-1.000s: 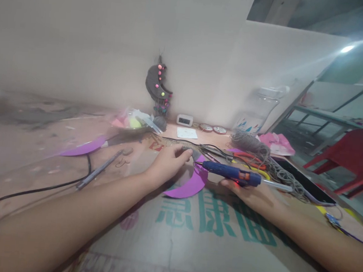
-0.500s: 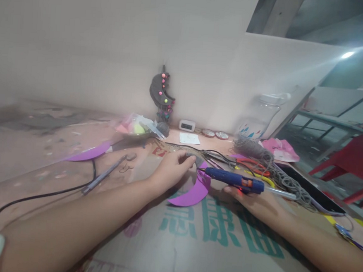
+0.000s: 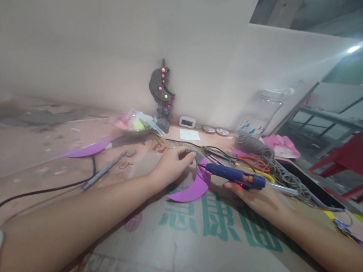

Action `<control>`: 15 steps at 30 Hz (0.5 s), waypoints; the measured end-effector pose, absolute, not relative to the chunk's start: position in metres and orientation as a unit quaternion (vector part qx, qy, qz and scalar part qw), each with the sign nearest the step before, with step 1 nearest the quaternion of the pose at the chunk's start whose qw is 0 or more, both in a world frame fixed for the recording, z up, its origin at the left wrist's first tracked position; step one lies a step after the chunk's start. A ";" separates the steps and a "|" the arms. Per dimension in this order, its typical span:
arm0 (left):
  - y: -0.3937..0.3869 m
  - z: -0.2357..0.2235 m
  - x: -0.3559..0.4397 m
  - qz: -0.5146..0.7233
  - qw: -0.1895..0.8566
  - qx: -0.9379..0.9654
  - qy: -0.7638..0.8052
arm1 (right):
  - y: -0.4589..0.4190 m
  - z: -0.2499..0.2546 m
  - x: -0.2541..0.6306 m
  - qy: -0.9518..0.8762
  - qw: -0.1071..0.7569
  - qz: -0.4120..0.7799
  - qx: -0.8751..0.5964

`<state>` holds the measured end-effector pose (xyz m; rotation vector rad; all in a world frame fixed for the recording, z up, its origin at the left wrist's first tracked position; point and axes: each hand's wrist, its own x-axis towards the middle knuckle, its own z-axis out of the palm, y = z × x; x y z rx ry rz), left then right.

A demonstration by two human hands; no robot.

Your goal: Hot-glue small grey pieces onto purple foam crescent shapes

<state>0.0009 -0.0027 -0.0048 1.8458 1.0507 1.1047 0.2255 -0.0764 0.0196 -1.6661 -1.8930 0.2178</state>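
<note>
My right hand (image 3: 258, 197) is wrapped round a blue hot glue gun (image 3: 231, 175), its small red light lit and a clear glue stick (image 3: 282, 188) out of its back. The nozzle points left, at the upper part of a purple crescent (image 3: 193, 188) cut from paper or foam. Grey yarn (image 3: 199, 158) covers the crescent's upper end. My left hand (image 3: 175, 164) pinches that end between thumb and fingers; the fingertips partly hide it. The crescent's lower tip lies over a cardboard sheet (image 3: 174, 243) with green printed characters.
Grey yarn (image 3: 249, 144), orange-handled scissors (image 3: 254, 161) and a dark phone (image 3: 311, 186) lie at right. A clear bottle (image 3: 259, 112) stands behind. Left are another purple piece (image 3: 89, 149), a pen-like tool (image 3: 104, 171), a black cable (image 3: 40, 193) and a bowl (image 3: 133, 131). A grey crescent (image 3: 158, 84) hangs on the wall.
The whole view has shifted slightly upward. Both hands keep their holds, and the glue gun's nozzle stays at the yarn-covered end of the crescent.
</note>
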 end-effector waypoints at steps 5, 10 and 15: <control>-0.002 -0.005 0.001 0.425 0.355 0.720 0.418 | -0.076 0.022 0.223 -0.707 0.299 0.126 -0.628; -0.001 -0.006 0.000 0.429 0.354 0.723 0.410 | -0.076 0.019 0.225 -0.716 0.310 0.154 -0.606; -0.001 -0.007 0.000 0.435 0.355 0.721 0.406 | -0.078 0.022 0.223 -0.724 0.320 0.163 -0.589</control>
